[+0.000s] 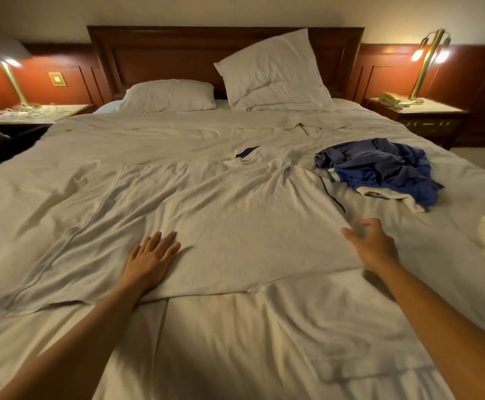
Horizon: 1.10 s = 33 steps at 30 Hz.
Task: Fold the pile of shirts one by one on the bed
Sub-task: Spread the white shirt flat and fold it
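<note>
Room is plentiful: bare sheet of the bed (235, 342) lies open between me and the near hem of the white shirt (235, 220), with more to its left. On its right, the crumpled blue shirts (379, 171) sit just beside its far shoulder. I see the white shirt spread flat, its long axis running away from me, dark collar toward the headboard (177, 53). My left hand (151, 255) presses flat on its near left part, fingers straight. My right hand (371, 243) is at its right edge, fingers loosely curled, holding nothing.
</note>
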Each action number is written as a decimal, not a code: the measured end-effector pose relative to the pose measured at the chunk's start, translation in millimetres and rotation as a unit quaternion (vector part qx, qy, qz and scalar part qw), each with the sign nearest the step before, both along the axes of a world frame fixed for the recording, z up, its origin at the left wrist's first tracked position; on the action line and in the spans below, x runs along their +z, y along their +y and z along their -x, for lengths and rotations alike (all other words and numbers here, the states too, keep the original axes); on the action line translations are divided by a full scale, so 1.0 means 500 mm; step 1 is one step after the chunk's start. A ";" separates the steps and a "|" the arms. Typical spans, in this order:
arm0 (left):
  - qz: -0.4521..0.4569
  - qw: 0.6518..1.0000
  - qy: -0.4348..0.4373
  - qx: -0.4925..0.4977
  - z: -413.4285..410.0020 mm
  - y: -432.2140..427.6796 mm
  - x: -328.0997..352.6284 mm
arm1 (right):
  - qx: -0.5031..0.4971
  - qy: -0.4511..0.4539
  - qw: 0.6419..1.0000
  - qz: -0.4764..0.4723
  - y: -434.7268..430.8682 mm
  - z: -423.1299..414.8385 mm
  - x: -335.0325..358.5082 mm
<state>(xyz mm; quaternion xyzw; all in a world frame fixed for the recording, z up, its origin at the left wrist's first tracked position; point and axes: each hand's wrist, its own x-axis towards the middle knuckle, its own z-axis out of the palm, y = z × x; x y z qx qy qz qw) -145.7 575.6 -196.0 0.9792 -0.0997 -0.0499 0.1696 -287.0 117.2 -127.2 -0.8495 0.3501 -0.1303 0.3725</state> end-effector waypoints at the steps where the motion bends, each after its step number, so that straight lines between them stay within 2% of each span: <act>1: -0.002 1.000 0.006 0.000 0.008 0.003 0.002 | 0.016 0.019 0.999 -0.025 0.004 0.019 0.005; 5: -0.019 1.000 0.022 0.001 0.032 0.009 0.005 | 0.111 0.015 0.986 -0.125 0.052 0.096 0.002; 9: -0.030 0.999 0.032 -0.008 0.058 0.018 0.010 | 0.183 -0.016 0.977 -0.109 0.074 0.149 0.002; 12: -0.036 0.999 0.025 -0.016 0.070 0.025 0.009 | 0.189 0.010 0.981 -0.043 0.055 0.179 0.007; 15: -0.028 0.999 0.022 -0.020 0.071 0.034 0.007 | 0.176 0.100 0.979 0.013 0.026 0.216 0.011; 17: -0.025 0.999 0.021 -0.019 0.072 0.035 0.009 | 0.167 0.158 0.969 0.088 0.027 0.239 0.015; 19: -0.020 0.999 0.027 -0.016 0.077 0.032 0.015 | 0.164 0.138 0.949 0.231 0.051 0.255 0.023; 20: -0.016 0.999 0.029 -0.011 0.080 0.031 0.015 | 0.182 0.088 0.936 0.288 0.073 0.261 0.027; 21: -0.015 0.999 0.029 -0.009 0.083 0.031 0.017 | 0.220 0.035 0.927 0.301 0.099 0.267 0.033; 23: -0.024 0.999 0.026 -0.016 0.085 0.034 0.016 | 0.332 -0.011 0.925 0.182 0.151 0.278 0.036; 24: -0.030 0.999 0.025 -0.020 0.085 0.038 0.014 | 0.384 0.009 0.914 0.129 0.173 0.281 0.027; 26: -0.038 0.999 0.023 -0.028 0.089 0.042 0.015 | 0.452 0.042 0.879 0.145 0.204 0.278 -0.002; 27: -0.045 0.998 0.020 -0.034 0.092 0.043 0.015 | 0.466 0.031 0.869 0.162 0.213 0.274 -0.014; 29: -0.052 0.998 0.018 -0.036 0.099 0.041 0.019 | 0.469 0.007 0.871 0.148 0.226 0.267 -0.021; 31: -0.048 0.998 0.023 -0.033 0.103 0.040 0.024 | 0.449 0.018 0.891 0.065 0.244 0.263 0.000; 33: -0.053 0.998 0.029 -0.035 0.109 0.037 0.031 | 0.447 0.053 0.893 -0.020 0.260 0.255 0.031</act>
